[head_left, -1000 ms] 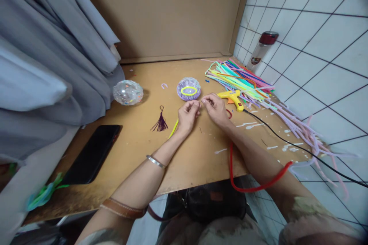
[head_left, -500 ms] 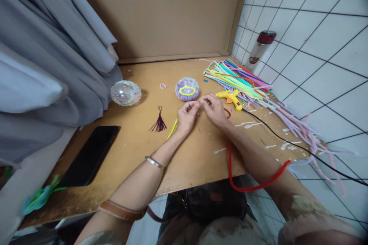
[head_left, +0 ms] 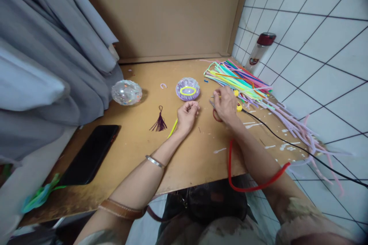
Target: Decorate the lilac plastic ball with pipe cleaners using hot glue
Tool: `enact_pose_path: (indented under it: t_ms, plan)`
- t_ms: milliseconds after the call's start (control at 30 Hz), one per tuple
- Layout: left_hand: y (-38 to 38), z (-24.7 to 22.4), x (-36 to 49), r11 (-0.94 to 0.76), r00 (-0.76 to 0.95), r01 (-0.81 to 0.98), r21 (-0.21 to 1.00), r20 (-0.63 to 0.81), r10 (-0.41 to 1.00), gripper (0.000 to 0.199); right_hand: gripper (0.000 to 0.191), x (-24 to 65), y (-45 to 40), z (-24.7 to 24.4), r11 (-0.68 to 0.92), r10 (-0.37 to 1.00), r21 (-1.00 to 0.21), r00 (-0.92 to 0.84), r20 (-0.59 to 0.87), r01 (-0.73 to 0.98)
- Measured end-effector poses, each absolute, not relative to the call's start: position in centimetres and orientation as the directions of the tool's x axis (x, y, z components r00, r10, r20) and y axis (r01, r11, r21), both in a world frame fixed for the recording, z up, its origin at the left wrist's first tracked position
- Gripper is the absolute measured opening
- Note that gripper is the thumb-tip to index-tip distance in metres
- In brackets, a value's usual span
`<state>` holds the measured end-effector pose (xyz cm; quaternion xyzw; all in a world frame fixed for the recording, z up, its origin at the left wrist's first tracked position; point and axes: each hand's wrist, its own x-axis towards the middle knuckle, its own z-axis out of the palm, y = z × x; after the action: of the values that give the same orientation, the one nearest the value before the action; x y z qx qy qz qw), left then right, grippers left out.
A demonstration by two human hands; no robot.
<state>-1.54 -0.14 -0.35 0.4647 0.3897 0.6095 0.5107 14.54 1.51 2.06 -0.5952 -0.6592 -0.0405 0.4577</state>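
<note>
My left hand [head_left: 187, 115] is closed in a pinch over the table; whatever lies between its fingertips is too small to make out. A yellow pipe cleaner [head_left: 172, 128] shows beside its wrist; I cannot tell if the hand holds it. Just behind sits a purple bowl-shaped piece [head_left: 188, 89] with a yellow ring [head_left: 188, 91] on it. My right hand [head_left: 225, 104], fingers curled, covers most of the yellow glue gun [head_left: 239, 107]. Red-handled scissors [head_left: 216, 116] show by its thumb side, partly hidden. What this hand grips, if anything, is hidden.
A clear ball [head_left: 127, 92], a dark tassel [head_left: 158, 121] and a phone [head_left: 90, 155] lie to the left. Coloured pipe cleaners [head_left: 232, 78] are piled at the right. The glue gun's cord [head_left: 276, 134] trails right. A red pipe cleaner [head_left: 253, 189] hangs past the table edge.
My right hand has parted from the left hand and moved right, over the glue gun and scissors. The scissors' blades now show. My left hand keeps its pinch in place.
</note>
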Motion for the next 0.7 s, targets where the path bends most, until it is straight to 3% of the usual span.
enact_pose_path:
  t_ms: [67,167,267,400,533,700]
  plan:
    - [0.0,-0.4,-1.5,-0.150,-0.053,-0.284,0.947,0.141,0.989,0.033,0.024,15.9,1.9,2.1,0.084,0.729,-0.453,0.255,0.635,0.887]
    - [0.2,-0.5,-1.5,-0.126,-0.064,-0.322,0.938,0.112,0.992,0.033,0.040,17.3,2.3,2.3,-0.213,0.786,-0.357,0.377,0.491,0.909]
    - [0.2,-0.5,-1.4,-0.117,-0.071,-0.340,0.933,0.099,0.993,0.032,0.056,17.8,2.4,2.5,-0.366,0.838,-0.253,0.436,0.329,0.895]
    - [0.1,-0.5,-1.4,-0.109,-0.072,-0.351,0.930,0.090,0.993,0.029,0.060,17.8,2.5,2.8,-0.436,0.853,-0.240,0.484,0.198,0.867]
    - [0.0,-0.4,-1.4,-0.104,-0.070,-0.368,0.924,0.084,0.994,0.029,0.051,18.1,2.5,3.2,-0.490,0.826,-0.353,0.554,0.104,0.797]
    - [0.1,-0.2,-1.5,-0.086,-0.079,-0.396,0.914,0.059,0.995,0.032,0.049,17.8,2.0,4.2,-0.418,0.782,-0.482,0.575,0.241,0.770]
